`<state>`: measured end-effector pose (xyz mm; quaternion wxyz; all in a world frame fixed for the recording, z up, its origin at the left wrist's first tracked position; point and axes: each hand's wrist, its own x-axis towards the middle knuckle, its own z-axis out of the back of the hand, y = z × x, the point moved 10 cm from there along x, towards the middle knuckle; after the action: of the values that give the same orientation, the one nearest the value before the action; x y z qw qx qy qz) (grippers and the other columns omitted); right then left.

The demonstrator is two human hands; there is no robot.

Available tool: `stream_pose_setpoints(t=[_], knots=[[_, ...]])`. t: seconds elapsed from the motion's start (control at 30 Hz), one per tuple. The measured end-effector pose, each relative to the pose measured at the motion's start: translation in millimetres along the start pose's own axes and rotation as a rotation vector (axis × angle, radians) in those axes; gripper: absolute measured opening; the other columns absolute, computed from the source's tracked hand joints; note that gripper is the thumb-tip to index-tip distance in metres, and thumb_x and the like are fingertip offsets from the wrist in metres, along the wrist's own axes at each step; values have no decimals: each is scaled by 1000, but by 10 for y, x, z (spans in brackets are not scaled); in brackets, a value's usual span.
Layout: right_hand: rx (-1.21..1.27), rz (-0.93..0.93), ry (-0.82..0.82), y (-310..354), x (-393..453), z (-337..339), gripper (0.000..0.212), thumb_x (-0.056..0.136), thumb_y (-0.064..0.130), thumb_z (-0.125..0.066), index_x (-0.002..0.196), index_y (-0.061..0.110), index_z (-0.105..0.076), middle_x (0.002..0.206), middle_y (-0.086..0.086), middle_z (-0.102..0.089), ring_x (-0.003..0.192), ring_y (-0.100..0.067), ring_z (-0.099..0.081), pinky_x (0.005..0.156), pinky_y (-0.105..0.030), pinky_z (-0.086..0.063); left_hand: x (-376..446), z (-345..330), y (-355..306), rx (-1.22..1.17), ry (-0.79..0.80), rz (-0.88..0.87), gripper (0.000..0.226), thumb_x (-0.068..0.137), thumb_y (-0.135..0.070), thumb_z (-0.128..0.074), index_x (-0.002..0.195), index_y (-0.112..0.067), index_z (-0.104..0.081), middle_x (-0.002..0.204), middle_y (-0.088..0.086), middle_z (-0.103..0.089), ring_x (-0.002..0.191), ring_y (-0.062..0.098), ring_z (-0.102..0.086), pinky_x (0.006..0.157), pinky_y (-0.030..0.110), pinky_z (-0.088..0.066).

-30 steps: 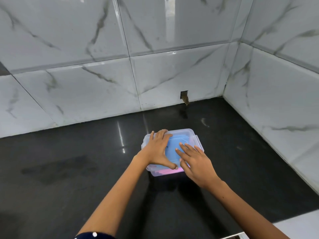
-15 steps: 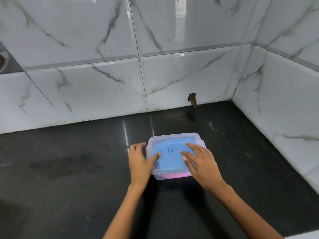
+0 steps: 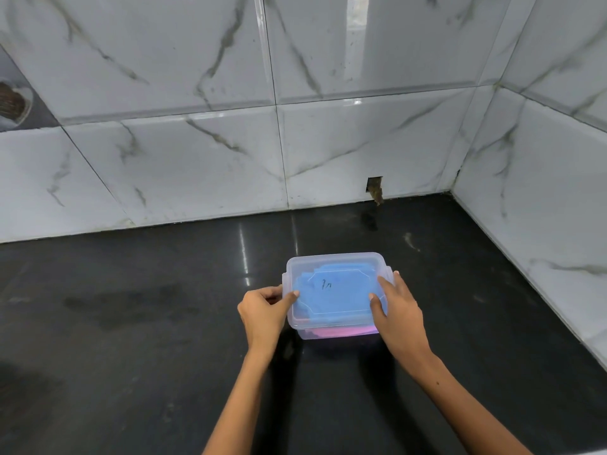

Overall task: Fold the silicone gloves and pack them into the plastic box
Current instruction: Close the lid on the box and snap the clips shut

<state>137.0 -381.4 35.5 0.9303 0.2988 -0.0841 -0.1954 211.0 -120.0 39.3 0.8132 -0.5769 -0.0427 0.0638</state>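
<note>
I have only the one view, from the camera worn on the person's head, looking forward and steeply down onto the dark table point(image 3: 131, 323) toward a corner of marble-tiled walls point(image 3: 328, 142) that fill the upper half of the frame. It sits close, within arm's reach: both forearms come in from the bottom edge and meet just below the frame's centre. The wide lens bows the tile lines toward the edges.

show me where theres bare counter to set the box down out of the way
Bare black counter stretches left of the left hand; another strip lies between the plastic box and the back wall tiles. It is tightest right of the right hand, toward the side wall.
</note>
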Motion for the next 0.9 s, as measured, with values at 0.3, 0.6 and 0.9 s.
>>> stream_pose_setpoints(t=[0.3, 0.6, 0.9], knots=[[-385, 351, 166, 483, -11, -311, 49, 99, 45, -21, 147, 35, -19, 159, 2, -12, 147, -17, -5, 117, -38, 8, -4, 13, 149, -109, -24, 91, 26, 64, -12, -85, 89, -9, -77, 81, -1, -76, 64, -4, -68, 54, 4, -48], [-424, 386, 253, 629, 14, -453, 46, 98, 46, -26, 143, 38, -28, 158, 1, -17, 145, -23, -13, 118, -43, -1, -26, -190, 545, -224, 138, 408, 43, 67, -32, -84, 102, -16, -65, 96, 3, -73, 82, 13, -70, 65, 24, -53], [-459, 390, 264, 621, 52, -464, 47, 98, 47, -24, 145, 38, -24, 158, 2, -14, 146, -23, -11, 118, -43, -1, -87, -148, 95, 52, 2, 115, 18, 79, -18, -74, 94, -8, -69, 83, 3, -71, 79, 21, -68, 70, 35, -56]])
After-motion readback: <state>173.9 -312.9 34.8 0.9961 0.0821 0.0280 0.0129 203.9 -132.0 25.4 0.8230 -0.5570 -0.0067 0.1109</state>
